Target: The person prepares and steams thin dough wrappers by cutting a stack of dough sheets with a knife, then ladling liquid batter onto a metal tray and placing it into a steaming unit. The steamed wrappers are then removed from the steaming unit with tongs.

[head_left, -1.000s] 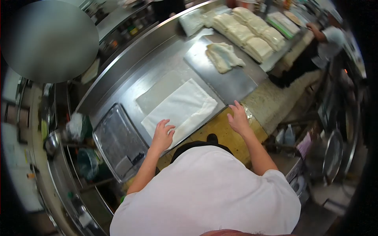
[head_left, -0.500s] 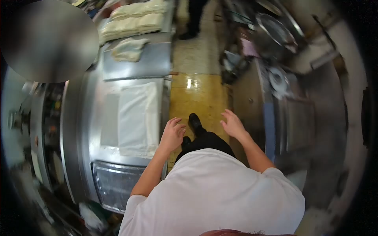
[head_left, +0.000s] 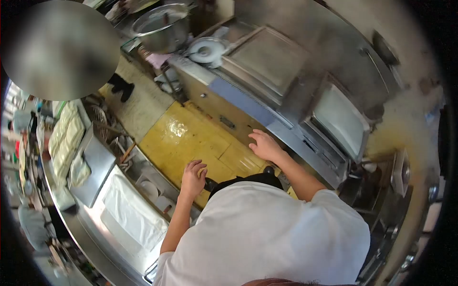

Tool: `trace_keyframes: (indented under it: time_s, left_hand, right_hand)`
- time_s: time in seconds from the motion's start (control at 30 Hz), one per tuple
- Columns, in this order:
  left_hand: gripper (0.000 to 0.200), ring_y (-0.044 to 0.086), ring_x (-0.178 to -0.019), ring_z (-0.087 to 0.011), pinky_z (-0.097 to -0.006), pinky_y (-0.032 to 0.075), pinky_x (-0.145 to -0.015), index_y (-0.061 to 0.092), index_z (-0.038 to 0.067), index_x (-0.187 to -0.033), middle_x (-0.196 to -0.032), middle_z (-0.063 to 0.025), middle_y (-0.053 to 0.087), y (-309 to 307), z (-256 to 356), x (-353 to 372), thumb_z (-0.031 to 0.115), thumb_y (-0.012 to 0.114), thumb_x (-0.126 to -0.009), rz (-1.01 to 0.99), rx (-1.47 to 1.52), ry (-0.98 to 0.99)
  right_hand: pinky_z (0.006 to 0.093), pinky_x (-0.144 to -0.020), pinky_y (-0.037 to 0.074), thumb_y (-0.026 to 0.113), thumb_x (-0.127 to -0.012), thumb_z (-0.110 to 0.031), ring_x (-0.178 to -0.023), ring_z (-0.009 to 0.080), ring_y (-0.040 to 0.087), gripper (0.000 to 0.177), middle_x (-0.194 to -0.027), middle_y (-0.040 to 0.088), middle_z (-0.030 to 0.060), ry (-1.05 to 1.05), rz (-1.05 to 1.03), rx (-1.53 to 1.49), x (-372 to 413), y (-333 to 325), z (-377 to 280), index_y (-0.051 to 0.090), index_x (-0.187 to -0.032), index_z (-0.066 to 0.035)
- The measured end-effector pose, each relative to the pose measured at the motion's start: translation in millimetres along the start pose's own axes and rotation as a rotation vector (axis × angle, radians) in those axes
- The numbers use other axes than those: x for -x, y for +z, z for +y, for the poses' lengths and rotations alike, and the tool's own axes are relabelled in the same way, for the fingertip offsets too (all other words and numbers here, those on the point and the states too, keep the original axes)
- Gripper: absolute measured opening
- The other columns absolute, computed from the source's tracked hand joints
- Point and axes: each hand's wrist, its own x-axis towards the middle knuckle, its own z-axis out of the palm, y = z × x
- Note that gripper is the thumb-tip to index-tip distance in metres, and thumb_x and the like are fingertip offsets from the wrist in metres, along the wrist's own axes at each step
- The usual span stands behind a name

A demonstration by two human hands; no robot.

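My left hand hangs over the yellow floor, fingers loosely curled but apart, with nothing in it. It is nearest to the left counter's shelf, where white dishes sit. My right hand is also empty, its fingers spread, near the front of a metal cooking unit. On that unit lie a rectangular metal tray-like lid and a second, tilted rectangular tray with a pale surface. A white cloth or plastic sheet is spread on the left counter.
Folded cream cloths are piled at the far end of the steel counter. A large metal pot and a round white lid stand across the aisle. Steam hangs over the unit. Another person's shoe shows ahead on the floor.
My view and body have turned right, so the cooking unit now fills the upper right and the counter has swung to the lower left. Both hands stay empty.
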Motion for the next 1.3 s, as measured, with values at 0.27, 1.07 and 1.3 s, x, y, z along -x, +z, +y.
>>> trace_keyframes:
  time_s: [0.27, 1.07, 1.3]
  left_hand:
    - [0.019, 0.059, -0.115, -0.0393, -0.0450, 0.049, -0.098, 0.071, 0.003, -0.105, -0.122, -0.0192, 0.066, 111, 114, -56, 0.005, 0.070, -0.086, -0.135, -0.036, 0.189]
    - [0.028, 0.058, -0.118, -0.0370, -0.0447, 0.046, -0.104, 0.071, 0.005, -0.109, -0.123, -0.0164, 0.066, 406, 341, -255, 0.008, 0.072, -0.081, -0.529, -0.118, 0.757]
    - [0.041, 0.049, -0.130, -0.0338, -0.0429, 0.044, -0.106, 0.066, 0.009, -0.119, -0.134, -0.0124, 0.058, 467, 367, -316, 0.012, 0.066, -0.079, -0.482, -0.486, 0.765]
  right_hand:
    - [0.0444, -0.108, 0.043, 0.066, -0.089, -0.025, -0.127, 0.0384, 0.054, 0.043, -0.139, 0.055, 0.0233, 0.178, 0.260, -0.024, 83, -61, 182, 0.064, -0.125, -0.001]
    - [0.0489, -0.069, 0.051, 0.071, -0.080, -0.022, -0.077, 0.0414, 0.066, 0.019, -0.077, 0.067, 0.0218, 0.744, 0.752, -0.250, 221, -138, 458, 0.067, -0.080, -0.003]
    - [0.0485, -0.101, 0.044, 0.067, -0.076, -0.014, -0.120, 0.0399, 0.050, 0.048, -0.126, 0.055, 0.0226, 0.784, 0.946, 0.179, 232, -149, 454, 0.062, -0.123, -0.008]
